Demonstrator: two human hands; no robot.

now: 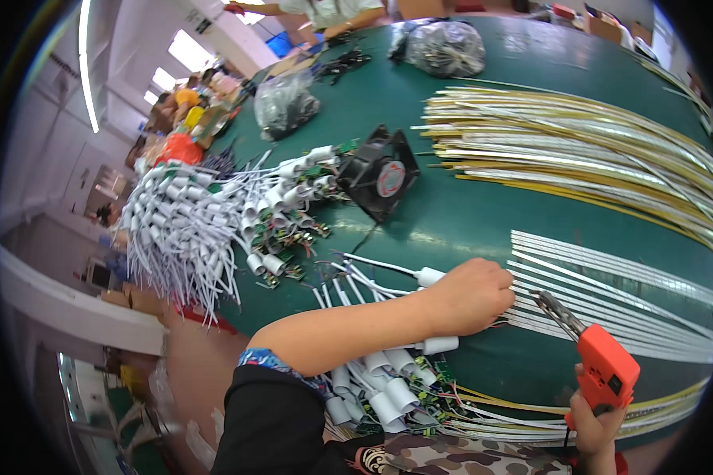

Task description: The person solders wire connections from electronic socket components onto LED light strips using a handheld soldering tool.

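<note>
Two hands busy: my left hand [471, 297] presses flat white strips [610, 305] at three o'clock; my right hand [594, 427] grips an orange pistol-shaped soldering gun [602, 368].

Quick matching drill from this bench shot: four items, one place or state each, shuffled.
Things:
1. orange soldering gun
2. black fan
3. yellow-edged strips
4. left hand

Places or states:
A. heaped at the far right of the green table
B. pressing on the ends of the white strips
C. gripped in the right hand
D. beside the pile of white-capped wires

Pairs: 1-C, 2-D, 3-A, 4-B
</note>
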